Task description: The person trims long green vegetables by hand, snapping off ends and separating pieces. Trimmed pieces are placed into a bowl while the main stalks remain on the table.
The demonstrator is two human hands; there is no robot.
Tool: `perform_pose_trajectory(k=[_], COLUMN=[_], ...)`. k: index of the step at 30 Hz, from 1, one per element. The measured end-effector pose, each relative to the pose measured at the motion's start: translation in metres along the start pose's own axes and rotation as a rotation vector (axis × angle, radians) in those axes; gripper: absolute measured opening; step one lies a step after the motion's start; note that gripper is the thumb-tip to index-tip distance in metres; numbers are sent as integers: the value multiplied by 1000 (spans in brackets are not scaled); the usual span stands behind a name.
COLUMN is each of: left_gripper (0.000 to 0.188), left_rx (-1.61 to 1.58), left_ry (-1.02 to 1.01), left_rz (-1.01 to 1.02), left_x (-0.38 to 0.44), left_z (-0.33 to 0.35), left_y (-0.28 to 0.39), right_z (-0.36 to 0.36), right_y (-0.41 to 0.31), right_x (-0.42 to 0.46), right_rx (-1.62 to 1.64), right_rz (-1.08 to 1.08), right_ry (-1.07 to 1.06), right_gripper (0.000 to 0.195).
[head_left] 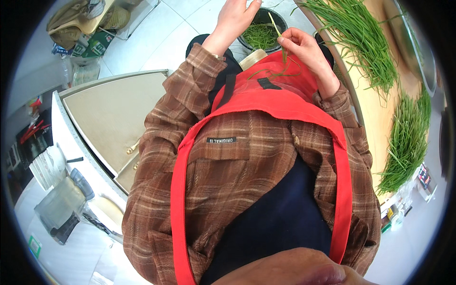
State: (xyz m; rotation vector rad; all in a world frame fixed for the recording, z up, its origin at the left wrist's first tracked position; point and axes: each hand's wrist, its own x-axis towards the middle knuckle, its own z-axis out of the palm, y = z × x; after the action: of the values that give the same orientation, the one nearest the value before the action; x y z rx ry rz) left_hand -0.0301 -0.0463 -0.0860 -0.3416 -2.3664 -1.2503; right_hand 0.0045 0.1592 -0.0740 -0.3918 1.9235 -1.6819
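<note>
My right hand (302, 50) pinches a few garlic chives (273, 24) between thumb and fingers. Their pale stalk ends point up and away, and limp green leaves hang below over my red apron (263, 98). My left hand (235, 19) is raised near the top edge of the view, left of the chives. Its fingertips are partly cut off, so what they hold does not show. Below and between both hands stands a dark bucket (283, 25) on the floor, with loose green scraps (260, 36) inside.
At right, a wooden table (374, 139) carries a large heap of chives (359, 39), a second heap (408, 139) and a metal bowl (429, 67). A pale cabinet (117, 99) stands left, near stacked bowls (48, 167). A shelf (87, 21) is beyond.
</note>
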Motion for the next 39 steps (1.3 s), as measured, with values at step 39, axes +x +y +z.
perform_pose_trajectory(k=[39], left_gripper=[21], left_rx=[-684], left_ry=[-330], left_rz=[-557], left_x=[-38], left_z=[-3], left_y=[5], right_z=[-36], right_y=[34], right_x=[-75], right_rx=[223], right_rz=[175], right_ry=[173], right_gripper=[18])
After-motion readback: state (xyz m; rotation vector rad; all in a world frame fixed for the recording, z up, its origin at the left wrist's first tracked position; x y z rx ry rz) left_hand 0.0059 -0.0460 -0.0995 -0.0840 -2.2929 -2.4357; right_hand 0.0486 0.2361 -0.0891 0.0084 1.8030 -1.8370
